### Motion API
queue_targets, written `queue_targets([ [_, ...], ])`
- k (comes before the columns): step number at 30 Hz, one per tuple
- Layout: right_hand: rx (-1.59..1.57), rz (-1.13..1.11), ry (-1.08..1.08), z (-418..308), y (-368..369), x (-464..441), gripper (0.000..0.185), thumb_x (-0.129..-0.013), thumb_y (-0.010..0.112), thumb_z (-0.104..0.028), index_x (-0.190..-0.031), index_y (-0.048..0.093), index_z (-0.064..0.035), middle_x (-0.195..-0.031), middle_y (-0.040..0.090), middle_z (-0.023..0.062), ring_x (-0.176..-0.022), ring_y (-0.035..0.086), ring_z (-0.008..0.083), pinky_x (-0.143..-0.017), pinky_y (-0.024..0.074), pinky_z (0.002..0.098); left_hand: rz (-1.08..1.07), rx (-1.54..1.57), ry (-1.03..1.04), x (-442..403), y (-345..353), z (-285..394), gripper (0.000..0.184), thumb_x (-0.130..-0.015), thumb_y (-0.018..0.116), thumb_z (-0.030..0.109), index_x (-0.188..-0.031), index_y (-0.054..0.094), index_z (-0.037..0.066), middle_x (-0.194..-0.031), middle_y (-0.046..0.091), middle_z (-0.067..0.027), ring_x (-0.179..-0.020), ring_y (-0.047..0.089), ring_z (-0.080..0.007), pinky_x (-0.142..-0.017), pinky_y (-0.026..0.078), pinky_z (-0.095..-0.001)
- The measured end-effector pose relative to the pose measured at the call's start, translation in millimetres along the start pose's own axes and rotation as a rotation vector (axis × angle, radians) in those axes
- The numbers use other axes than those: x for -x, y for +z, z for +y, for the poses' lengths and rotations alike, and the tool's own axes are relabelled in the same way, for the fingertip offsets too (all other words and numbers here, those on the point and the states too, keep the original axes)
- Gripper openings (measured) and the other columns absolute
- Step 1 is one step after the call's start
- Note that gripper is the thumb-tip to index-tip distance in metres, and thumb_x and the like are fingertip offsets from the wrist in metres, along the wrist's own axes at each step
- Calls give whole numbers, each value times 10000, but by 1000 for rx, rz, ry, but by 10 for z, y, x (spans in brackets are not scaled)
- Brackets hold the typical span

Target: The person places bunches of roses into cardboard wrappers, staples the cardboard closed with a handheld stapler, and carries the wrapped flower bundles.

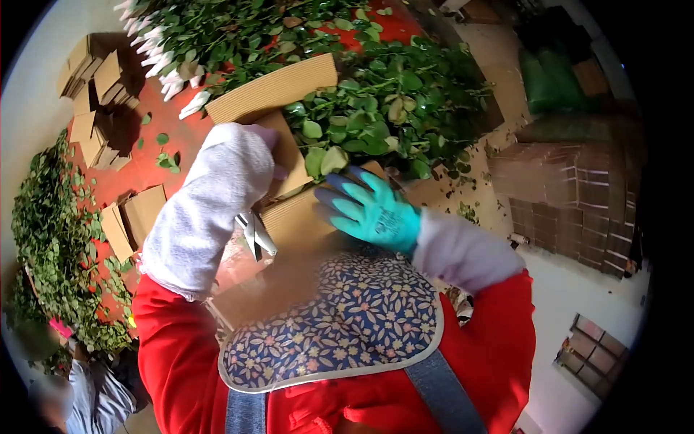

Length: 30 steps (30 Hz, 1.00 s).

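My right hand, in a teal glove with dark fingertips, lies with its fingers stretched out over a piece of corrugated cardboard. Beyond the fingertips spreads a pile of leafy green stems. My left hand, in a pale purple glove, rests at an upright cardboard flap; its sleeve cover hides most of the fingers. A curved cardboard strip stands behind that hand, against the leaves. Below the left forearm shows a shiny metal tool, whose kind I cannot make out.
Folded cardboard pieces are stacked at the far left of the red table. Another folded cardboard lies nearer. White-wrapped stem bundles line the back. More foliage and a co-worker are at left. Stacked boxes stand right.
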State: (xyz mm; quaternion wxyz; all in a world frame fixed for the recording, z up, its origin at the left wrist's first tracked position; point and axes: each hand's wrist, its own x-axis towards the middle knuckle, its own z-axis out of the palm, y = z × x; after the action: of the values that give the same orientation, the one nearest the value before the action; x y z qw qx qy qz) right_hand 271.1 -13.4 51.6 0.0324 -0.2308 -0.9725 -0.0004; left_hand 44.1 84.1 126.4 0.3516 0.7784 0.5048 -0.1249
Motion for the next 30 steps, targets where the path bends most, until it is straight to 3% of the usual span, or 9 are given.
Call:
queue_targets([
  [3, 3, 258, 30, 90, 115, -289, 324, -765, 567, -192, -1072, 609, -97, -1016, 609, 33, -978, 588, 207, -842, 449, 376, -20, -63, 38, -231, 168, -106, 191, -839, 655, 173, -1003, 652, 75, -918, 673, -140, -865, 651, -290, -757, 509, -368],
  [7, -92, -37, 251, 289, 90, -601, 220, -736, 622, -217, -943, 600, -147, -850, 605, 1, -797, 617, 194, -718, 460, 378, -13, -77, 46, -312, 264, -177, 172, -853, 637, 171, -992, 641, 69, -913, 664, -148, -866, 640, -308, -755, 502, -385],
  [8, -153, 101, 198, 360, 130, -588, 213, -737, 629, -239, -933, 615, -157, -807, 604, 15, -751, 621, 212, -688, 464, 374, 0, -80, 46, -300, 275, -190, 168, -857, 632, 170, -990, 638, 68, -911, 661, -150, -866, 637, -313, -754, 500, -390],
  [12, -231, -50, 35, 363, -184, -623, 174, -716, 643, -232, -869, 638, -149, -781, 618, 14, -746, 618, 233, -699, 460, 396, 37, -74, 59, -341, 388, -280, 152, -871, 614, 168, -979, 626, 62, -906, 652, -157, -866, 626, -331, -752, 494, -407],
  [16, -311, 61, 19, 566, -357, -709, 136, -748, 702, -228, -778, 621, -123, -662, 590, 72, -614, 593, 298, -555, 456, 421, 38, -79, 72, -467, 520, -418, 139, -886, 595, 166, -968, 614, 56, -900, 643, -165, -867, 615, -350, -749, 487, -424],
  [21, -424, -4, 167, 840, 9, -918, 192, -807, 694, -285, -786, 638, -103, -715, 615, 119, -685, 608, 333, -617, 477, 432, 103, 21, 224, -342, 409, -808, 129, -903, 572, 164, -955, 600, 49, -893, 631, -174, -868, 601, -373, -746, 478, -445],
  [24, -518, -191, 302, 915, 54, -998, 264, -804, 684, -372, -883, 690, -120, -820, 667, 126, -804, 646, 329, -732, 509, 428, 649, 147, 63, 190, 285, -364, 193, -883, 601, 216, -955, 566, 40, -818, 591, -190, -816, 584, -393, -736, 472, -459],
  [26, -507, -323, 365, 943, 62, -1051, 321, -802, 680, -415, -915, 690, -115, -864, 679, 126, -847, 652, 330, -769, 511, 429, 494, 67, -71, 462, 292, -21, 278, -839, 646, 277, -990, 561, 59, -843, 589, -185, -878, 602, -356, -796, 488, -433],
  [30, -477, -310, 300, 1025, 212, -1046, 359, -821, 662, -441, -952, 686, -108, -894, 688, 128, -851, 659, 314, -756, 510, 425, 483, 121, 21, 14, 1061, -241, 483, -731, 731, 366, -1046, 553, 47, -1000, 550, -171, -927, 566, -370, -796, 472, -448],
])
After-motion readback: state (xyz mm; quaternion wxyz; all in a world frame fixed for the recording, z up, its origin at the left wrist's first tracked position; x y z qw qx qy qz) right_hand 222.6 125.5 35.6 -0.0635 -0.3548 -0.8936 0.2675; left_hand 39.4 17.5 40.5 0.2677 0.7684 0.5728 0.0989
